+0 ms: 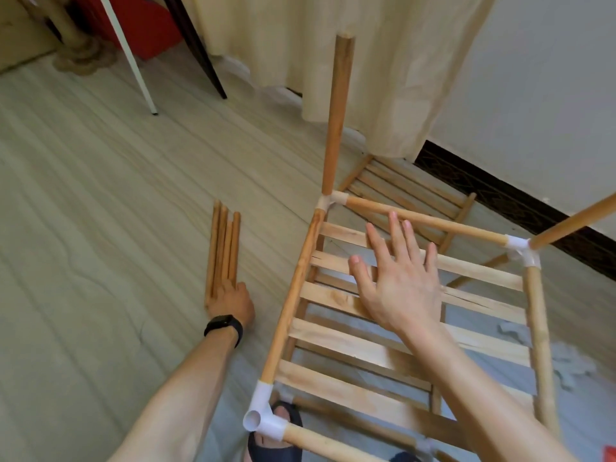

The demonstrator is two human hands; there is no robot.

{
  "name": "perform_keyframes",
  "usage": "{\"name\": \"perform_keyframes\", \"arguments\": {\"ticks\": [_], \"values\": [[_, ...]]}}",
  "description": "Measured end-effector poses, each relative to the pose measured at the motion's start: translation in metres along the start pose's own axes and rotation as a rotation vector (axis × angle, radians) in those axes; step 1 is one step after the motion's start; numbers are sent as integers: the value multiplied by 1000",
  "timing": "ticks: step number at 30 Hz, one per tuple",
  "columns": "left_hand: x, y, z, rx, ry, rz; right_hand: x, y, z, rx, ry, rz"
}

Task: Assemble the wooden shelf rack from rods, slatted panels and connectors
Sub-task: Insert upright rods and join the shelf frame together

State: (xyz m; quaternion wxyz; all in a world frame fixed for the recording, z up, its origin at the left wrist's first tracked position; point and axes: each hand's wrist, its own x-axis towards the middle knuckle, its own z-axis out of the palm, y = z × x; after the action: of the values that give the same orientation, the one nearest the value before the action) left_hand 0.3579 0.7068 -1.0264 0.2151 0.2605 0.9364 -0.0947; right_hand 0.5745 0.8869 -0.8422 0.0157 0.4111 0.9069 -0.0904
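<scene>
Rack (293, 295): part-built, in front of the person; top slatted panel (483, 271) fitted, two posts standing at the far corners.
Loose rods (221, 248): four on the floor, just left of the rack, side by side, long axis running away from the person, near ends toward them.
Right hand (400, 285): flat, fingers spread, over the slats.
Left hand (230, 301): the nearer one, on the rods' near ends; grip cannot be told.
Near-left connector (263, 415): upward socket empty, probably the next rod's seat.
</scene>
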Motion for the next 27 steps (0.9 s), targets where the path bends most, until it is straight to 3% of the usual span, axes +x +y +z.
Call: {"name": "perform_keyframes", "arguments": {"ticks": [6, 12, 19, 23, 27], "values": [[-16, 16, 21, 18, -14, 72, -1, 5, 6, 11, 19, 16], [-48, 16, 41, -297, -217, -17, -1, 3, 11, 15, 32, 10], [-66, -24, 24, -979, -435, -132, -3, 5, 5, 12, 24, -3], [-99, -51, -19, -1269, -352, -158, -5, 5, 2, 26, 0, -37], [-131, -75, -65, -1300, -160, -16, -13, 10, -23, 179, -163, -90]]}}
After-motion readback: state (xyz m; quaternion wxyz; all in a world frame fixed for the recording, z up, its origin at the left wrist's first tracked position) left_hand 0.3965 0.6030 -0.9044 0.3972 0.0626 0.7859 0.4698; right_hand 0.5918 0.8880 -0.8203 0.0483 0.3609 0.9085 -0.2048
